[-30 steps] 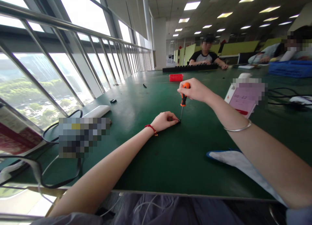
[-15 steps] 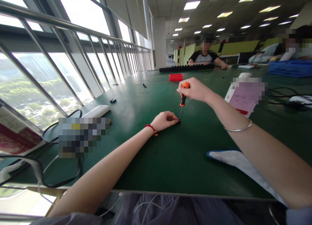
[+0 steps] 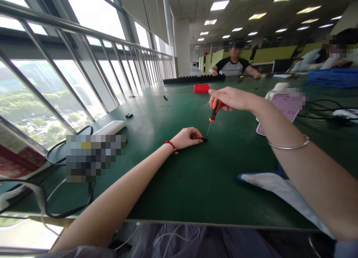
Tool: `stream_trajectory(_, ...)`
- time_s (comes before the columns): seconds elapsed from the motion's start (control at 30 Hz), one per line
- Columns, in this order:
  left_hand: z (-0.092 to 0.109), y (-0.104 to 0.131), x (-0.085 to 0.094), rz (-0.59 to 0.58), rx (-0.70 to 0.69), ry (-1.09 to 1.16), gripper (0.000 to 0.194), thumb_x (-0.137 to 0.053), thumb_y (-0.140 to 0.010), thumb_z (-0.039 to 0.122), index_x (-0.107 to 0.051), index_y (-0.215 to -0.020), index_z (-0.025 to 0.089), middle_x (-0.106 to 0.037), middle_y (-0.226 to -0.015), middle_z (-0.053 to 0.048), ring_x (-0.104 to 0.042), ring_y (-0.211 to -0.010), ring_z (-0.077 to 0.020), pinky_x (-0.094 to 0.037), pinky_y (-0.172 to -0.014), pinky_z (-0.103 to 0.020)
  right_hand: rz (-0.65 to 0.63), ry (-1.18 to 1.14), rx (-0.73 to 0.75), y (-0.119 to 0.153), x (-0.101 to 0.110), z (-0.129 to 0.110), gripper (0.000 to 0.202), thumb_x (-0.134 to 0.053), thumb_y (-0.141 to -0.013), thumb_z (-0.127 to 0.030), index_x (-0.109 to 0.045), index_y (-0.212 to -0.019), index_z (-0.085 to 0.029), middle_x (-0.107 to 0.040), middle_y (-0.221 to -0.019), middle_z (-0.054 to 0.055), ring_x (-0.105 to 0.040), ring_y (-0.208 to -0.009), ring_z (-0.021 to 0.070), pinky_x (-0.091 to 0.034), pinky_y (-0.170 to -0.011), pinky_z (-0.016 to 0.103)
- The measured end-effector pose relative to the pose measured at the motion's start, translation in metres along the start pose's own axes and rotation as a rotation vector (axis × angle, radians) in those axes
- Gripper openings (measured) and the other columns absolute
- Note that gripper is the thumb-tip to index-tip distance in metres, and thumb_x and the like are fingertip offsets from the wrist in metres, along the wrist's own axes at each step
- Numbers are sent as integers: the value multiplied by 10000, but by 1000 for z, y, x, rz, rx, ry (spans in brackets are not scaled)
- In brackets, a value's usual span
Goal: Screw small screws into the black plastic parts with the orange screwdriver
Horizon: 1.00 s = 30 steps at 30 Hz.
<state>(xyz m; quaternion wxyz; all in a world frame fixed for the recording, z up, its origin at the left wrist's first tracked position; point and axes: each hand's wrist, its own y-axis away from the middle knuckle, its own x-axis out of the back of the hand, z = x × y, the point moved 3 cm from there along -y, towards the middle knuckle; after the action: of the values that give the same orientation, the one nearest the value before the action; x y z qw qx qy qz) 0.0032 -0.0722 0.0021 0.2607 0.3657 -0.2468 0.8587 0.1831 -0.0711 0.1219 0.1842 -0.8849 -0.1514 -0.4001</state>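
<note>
My right hand (image 3: 223,99) grips an orange and black screwdriver (image 3: 215,109) from above, its handle leaning to the right. The metal shaft runs down to a small black part (image 3: 204,139) on the green table (image 3: 179,191). Fingers of my left hand (image 3: 188,138) pinch that part against the tabletop, close to the screwdriver's tip. The part is mostly covered by those fingers, so I cannot make out its kind. Whether the tip sits in a screw is too small to tell.
Ahead lies a red tray (image 3: 201,88), with a long black toothed strip (image 3: 194,78) behind it. A phone (image 3: 285,107) stands right, near a white and blue cloth (image 3: 263,179). Small black pieces (image 3: 129,115), a white bar (image 3: 110,128) and cables (image 3: 47,209) lie left. A person (image 3: 233,66) sits opposite.
My right hand has turned on the screwdriver, its fingers more extended and the handle tilted further right. My left hand stays nearly in place. The long black strip has moved left across the table.
</note>
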Motion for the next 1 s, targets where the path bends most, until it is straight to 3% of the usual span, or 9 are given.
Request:
stream_trajectory(0.1,-1,0,-2,5,1,7,223,-615,-770,322,-677,-855,126,-621,-782,-25,-500,-638,-97,-422,-615,-221,7,33,28,4,1,-7,343,-474,-866,-496,-608,-767,-196,-494,-565,5,-395,-460,104,-311,-493,278)
stream_trajectory(0.2,-2,0,-2,18,14,9,221,-604,-779,323,-678,-851,128,-624,-773,-24,-500,-631,-97,-418,-607,-220,-17,61,57,7,2,-13,145,-595,-799,-350,-582,-838,-210,-524,-596,-10,-443,-486,110,-337,-520,271)
stream_trajectory(0.33,-1,-1,-2,30,24,7,196,-610,-772,303,-677,-837,130,-624,-760,-21,-500,-631,-99,-418,-605,-223,-60,94,34,8,0,-15,277,-510,-842,-475,-591,-806,-213,-538,-625,7,-475,-520,128,-364,-547,286)
stream_trajectory(0.43,0,0,-3,34,36,20,185,-607,-772,294,-673,-830,131,-626,-754,-19,-503,-632,-100,-420,-603,-224,11,163,90,9,0,-19,399,-434,-873,-522,-620,-731,-199,-510,-602,16,-436,-505,116,-329,-531,282)
stream_trajectory(0.57,1,0,-3,38,40,16,177,-605,-773,286,-668,-824,128,-624,-758,-20,-497,-634,-99,-417,-602,-226,0,190,101,11,-1,-24,203,-554,-825,-402,-634,-856,-218,-550,-647,5,-443,-505,107,-307,-529,271)
stream_trajectory(0.63,1,0,-3,38,40,11,176,-605,-773,284,-665,-824,127,-622,-760,-20,-498,-636,-99,-416,-602,-226,-10,197,44,12,0,-23,209,-585,-803,-413,-627,-894,-230,-551,-641,-1,-449,-500,112,-309,-537,276)
stream_trajectory(0.77,0,0,-3,37,37,22,180,-602,-775,291,-662,-823,128,-622,-761,-21,-502,-636,-100,-417,-597,-224,-22,237,44,11,0,-23,332,-490,-852,-484,-658,-766,-210,-571,-672,31,-480,-567,139,-314,-570,293)
stream_trajectory(0.9,0,0,-4,42,42,22,173,-605,-770,287,-665,-817,132,-622,-755,-18,-495,-631,-99,-414,-596,-224,4,264,72,10,0,-25,177,-626,-773,-344,-635,-911,-234,-585,-695,10,-474,-580,137,-297,-561,277)
stream_trajectory(1.0,0,0,-4,47,39,15,166,-606,-768,279,-667,-816,133,-620,-755,-16,-493,-631,-99,-414,-599,-223,-1,219,40,11,-2,-25,210,-610,-788,-425,-625,-860,-228,-550,-620,1,-457,-537,132,-288,-547,279)
